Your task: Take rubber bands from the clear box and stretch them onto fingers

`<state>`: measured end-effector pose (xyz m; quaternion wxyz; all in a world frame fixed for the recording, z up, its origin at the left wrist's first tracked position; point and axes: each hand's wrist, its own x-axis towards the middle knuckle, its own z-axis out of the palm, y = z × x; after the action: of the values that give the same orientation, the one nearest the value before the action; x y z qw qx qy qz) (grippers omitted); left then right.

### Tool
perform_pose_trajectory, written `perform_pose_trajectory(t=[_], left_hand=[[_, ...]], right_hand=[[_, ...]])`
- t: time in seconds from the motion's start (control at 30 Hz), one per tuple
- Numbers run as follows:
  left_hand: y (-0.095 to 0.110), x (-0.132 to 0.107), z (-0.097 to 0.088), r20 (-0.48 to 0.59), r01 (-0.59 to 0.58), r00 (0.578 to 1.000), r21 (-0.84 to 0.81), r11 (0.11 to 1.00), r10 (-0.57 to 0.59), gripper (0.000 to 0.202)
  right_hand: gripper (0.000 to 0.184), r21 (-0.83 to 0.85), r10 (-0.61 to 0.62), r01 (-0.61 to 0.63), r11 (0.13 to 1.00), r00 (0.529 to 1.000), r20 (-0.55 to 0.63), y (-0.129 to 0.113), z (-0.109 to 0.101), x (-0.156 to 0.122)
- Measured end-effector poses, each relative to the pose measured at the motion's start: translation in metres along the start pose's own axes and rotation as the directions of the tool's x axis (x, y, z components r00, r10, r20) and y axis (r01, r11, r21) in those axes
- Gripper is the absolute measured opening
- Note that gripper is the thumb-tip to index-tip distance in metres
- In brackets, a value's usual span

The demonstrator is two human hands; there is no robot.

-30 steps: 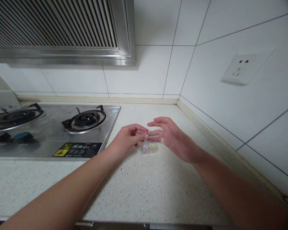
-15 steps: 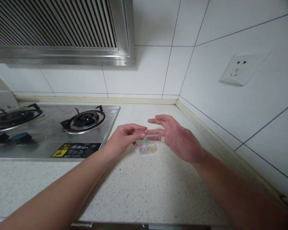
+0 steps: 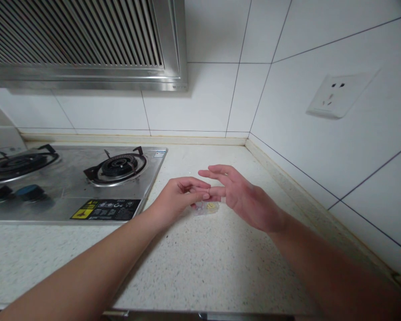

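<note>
My left hand (image 3: 182, 196) pinches a small pale pink ring (image 3: 209, 190) between thumb and fingers. The ring sits around one of the fingers of my right hand (image 3: 242, 194), partway along it. My right hand is open, its other fingers stretched out toward the left. Just under the fingertips lies a small clear plastic case (image 3: 202, 211) on the counter. Small yellow loops (image 3: 211, 205) show in its right part; my left hand covers some of its left part.
A gas stove (image 3: 67, 191) with burners and knobs takes up the left of the speckled countertop (image 3: 200, 263). A range hood (image 3: 87, 80) hangs above it. White tiled walls meet in the corner, with a socket (image 3: 337, 96) on the right one.
My left hand has moved right and slightly down, sliding the ring from the fingertip further along the right-hand finger. My hands are closer together and cover more of the case.
</note>
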<state>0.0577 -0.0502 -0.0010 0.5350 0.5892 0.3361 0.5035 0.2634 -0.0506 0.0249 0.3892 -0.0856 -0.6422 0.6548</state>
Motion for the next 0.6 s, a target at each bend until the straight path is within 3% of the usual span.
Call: perform_pose_trajectory(t=[0.2,0.4,0.5,0.6], left_hand=[[-0.002,-0.003,0.009,0.103,0.074,0.992,-0.075,0.994,-0.066,0.025],[-0.001,-0.002,0.015,0.161,0.048,0.986,-0.043,0.998,-0.040,0.028],[-0.001,-0.001,0.011,0.121,0.013,0.993,-0.024,1.000,-0.010,0.036],[-0.001,-0.001,0.004,0.016,-0.051,0.999,0.039,0.998,0.050,0.029]], right_hand=[[0.063,0.017,0.020,-0.021,1.000,0.998,0.062,0.002,0.010,0.000],[0.073,0.025,0.044,-0.046,0.999,0.995,0.087,0.005,0.014,0.001],[0.076,0.026,0.044,-0.046,0.999,0.996,0.074,0.005,0.011,0.001],[0.068,0.056,0.027,-0.030,0.998,0.998,0.050,0.004,0.006,0.002]])
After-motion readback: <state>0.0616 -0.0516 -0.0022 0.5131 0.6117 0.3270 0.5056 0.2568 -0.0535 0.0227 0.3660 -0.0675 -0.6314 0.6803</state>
